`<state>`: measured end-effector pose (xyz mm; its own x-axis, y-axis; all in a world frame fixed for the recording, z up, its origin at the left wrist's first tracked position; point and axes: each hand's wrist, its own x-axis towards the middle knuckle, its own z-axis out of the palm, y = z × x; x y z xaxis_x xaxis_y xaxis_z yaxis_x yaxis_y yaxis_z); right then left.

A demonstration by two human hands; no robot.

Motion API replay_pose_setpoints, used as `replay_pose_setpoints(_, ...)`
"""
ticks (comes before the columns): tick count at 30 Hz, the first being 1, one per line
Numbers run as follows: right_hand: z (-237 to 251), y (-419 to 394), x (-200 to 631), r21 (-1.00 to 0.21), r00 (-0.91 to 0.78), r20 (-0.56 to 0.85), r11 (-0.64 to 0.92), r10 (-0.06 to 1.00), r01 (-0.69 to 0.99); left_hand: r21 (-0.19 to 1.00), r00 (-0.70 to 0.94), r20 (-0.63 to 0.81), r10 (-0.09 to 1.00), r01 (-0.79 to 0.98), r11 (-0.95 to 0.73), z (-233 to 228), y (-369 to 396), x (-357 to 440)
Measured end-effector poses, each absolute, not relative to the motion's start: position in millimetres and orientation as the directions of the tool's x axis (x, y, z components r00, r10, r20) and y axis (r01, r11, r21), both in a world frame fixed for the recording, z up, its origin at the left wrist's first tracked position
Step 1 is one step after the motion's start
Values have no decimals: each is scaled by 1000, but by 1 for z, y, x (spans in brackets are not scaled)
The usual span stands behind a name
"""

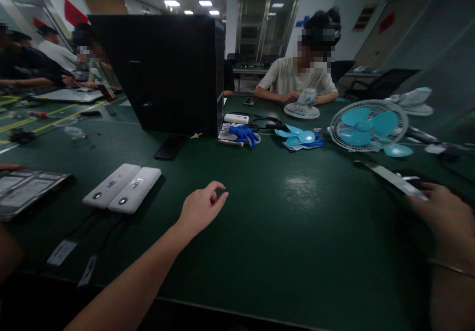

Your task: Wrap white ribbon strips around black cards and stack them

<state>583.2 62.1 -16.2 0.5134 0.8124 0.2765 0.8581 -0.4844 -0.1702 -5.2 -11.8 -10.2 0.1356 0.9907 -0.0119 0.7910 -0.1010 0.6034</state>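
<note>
My left hand (pixel 202 207) reaches out over the dark green table (pixel 282 232), holding nothing, its fingers loosely curled with the index bent toward the thumb. The nearest things to it are two white power banks (pixel 122 188) lying side by side to its left. At the right edge, blurred, my right hand (pixel 443 217) grips the near end of a long flat silver-edged object (pixel 393 178) that points away to the left just above the table. A thin bracelet sits on that wrist.
A black computer tower (pixel 163 69) stands at the back centre, with a black phone (pixel 169 147) before it. Blue gloves (pixel 243 134), loose blue fan blades (pixel 300 137) and a small white fan (pixel 367 125) lie beyond. A person (pixel 297 76) across handles fan parts. Others sit far left.
</note>
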Motion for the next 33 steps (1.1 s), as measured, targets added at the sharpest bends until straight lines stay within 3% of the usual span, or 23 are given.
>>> replay_pose_setpoints(2, -2, 68, 543, -324, 444, 255, -357, 859, 876, 629, 142, 5, 990, 769, -114, -11, -11, -6)
replay_pose_setpoints(4, 9, 73, 504, -391, 316, 247, -204, 916, 897, 680, 157, 23, 987, 721, -131, -14, -10, -6)
replay_pose_setpoints(8, 21, 64, 431, -534, -108, 161, 178, 981, 827, 876, 186, -16, 982, 476, -75, -22, -5, -6)
replay_pose_setpoints(11, 28, 40, 380, -611, -492, 78, 432, 867, 664, 973, 269, -125, 955, 221, 66, -26, -4, -5)
replay_pose_setpoints(13, 30, 25, 352, -606, -635, 3, 507, 773, 614, 979, 375, -203, 904, 102, 178, -25, -5, -4)
replay_pose_setpoints(17, 27, 11, 325, -601, -704, -125, 512, 699, 614, 954, 517, -297, 803, 203, 222, -17, -9, -2)
replay_pose_setpoints(21, 16, 34, 352, -594, -607, -139, 424, 783, 683, 933, 524, -304, 796, 334, 137, -10, -11, 0)
replay_pose_setpoints(23, 11, 54, 382, -525, -403, -85, 303, 911, 796, 923, 496, -304, 813, 364, 123, -10, -10, 0)
replay_pose_setpoints(25, 8, 72, 418, -398, -64, -8, 55, 998, 916, 923, 489, -291, 822, 371, 106, -12, -10, -1)
replay_pose_setpoints(28, 6, 81, 471, -276, 314, 66, -285, 947, 918, 931, 500, -261, 826, 357, 79, -14, -11, -1)
replay_pose_setpoints(33, -8, 64, 533, -254, 689, 78, -654, 721, 713, 927, 518, -243, 820, 374, 39, -13, -11, 0)
